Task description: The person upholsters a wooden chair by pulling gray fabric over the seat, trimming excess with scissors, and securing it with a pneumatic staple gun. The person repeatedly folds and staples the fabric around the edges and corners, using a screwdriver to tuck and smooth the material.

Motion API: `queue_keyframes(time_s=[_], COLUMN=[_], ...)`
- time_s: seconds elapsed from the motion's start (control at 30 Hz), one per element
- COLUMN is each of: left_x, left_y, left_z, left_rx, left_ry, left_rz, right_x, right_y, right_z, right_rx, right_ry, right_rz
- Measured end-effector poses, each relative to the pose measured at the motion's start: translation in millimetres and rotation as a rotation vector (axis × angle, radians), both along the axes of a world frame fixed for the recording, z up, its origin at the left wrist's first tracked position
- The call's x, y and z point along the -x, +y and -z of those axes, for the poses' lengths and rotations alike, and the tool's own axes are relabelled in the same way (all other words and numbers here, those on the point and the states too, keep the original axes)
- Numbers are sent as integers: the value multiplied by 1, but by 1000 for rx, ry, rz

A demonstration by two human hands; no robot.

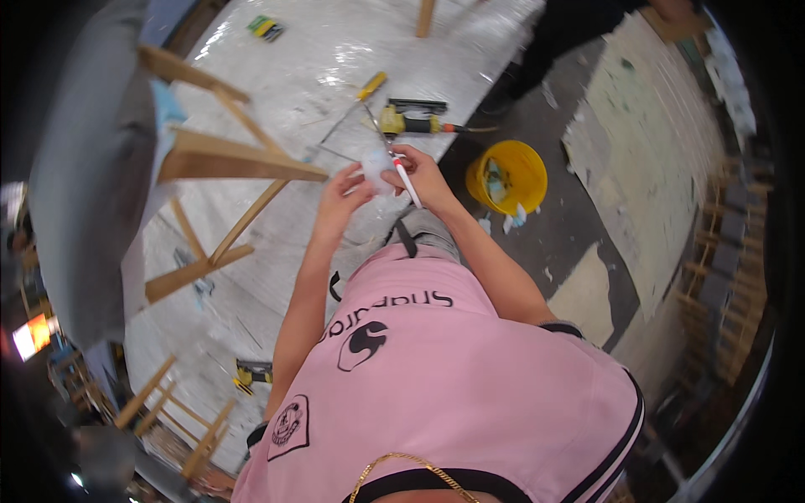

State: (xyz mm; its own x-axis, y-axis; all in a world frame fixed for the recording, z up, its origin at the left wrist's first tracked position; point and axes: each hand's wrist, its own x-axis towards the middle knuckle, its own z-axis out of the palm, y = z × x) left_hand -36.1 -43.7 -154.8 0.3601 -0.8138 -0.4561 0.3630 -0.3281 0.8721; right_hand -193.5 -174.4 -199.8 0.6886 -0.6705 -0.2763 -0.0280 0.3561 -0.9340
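Both hands meet in front of the chest, above the plastic-covered workbench (277,75), and the whole matter turns on what sits between them. A small whitish object (375,173), pale and soft-looking, too blurred to name, is pinched in the fingers of the left hand (340,199), which closes on it from the person's left. The right hand (423,174) comes in from the other side and is closed around a thin white pen-like stick (406,179) with a red mark near its upper end; its long axis runs on a slant, upper end toward the whitish object and lower end pointing down and to the right, across the base of the fingers. The upper end of the stick lies just beside the object, touching or nearly so; I cannot tell which. So the two hands are together, each clamped on its own thing, with the object on the left hand's side of the gap. Beyond the fingertips, well apart on the bench, lie a yellow-and-black power tool (411,119) and a yellow-handled screwdriver (370,85); a yellow bucket (507,176) stands on the floor to the right, and a wooden chair frame (226,159) rests on the bench to the left.
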Motion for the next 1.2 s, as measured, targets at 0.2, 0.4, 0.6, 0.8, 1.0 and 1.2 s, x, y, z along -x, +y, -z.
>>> queue_keyframes(time_s=[0.2, 0.4, 0.6, 0.8, 1.0, 1.2], left_x=[-30, -138, -190, -195, -241, -288], left_y=[46, 114, 73, 53, 15, 15], left_z=[-128, -262, -279, -306, -353, -390], left_rx=[206, 910, 537, 396, 312, 204], left_ry=[-704, -1680, -2414, -2358, -1992, -2179], left_rz=[-146, -557, -614, -578, -678, -440], right_x=[132, 260, 273, 160, 1, -137], right_y=[-76, -124, -161, -170, -199, -199], right_z=[89, 93, 83, 22, -133, -324], right_rx=[400, 370, 496, 235, 389, 1029], right_ry=[551, 1342, 1133, 485, 264, 243], right_rz=[389, 698, 854, 473, -298, -622])
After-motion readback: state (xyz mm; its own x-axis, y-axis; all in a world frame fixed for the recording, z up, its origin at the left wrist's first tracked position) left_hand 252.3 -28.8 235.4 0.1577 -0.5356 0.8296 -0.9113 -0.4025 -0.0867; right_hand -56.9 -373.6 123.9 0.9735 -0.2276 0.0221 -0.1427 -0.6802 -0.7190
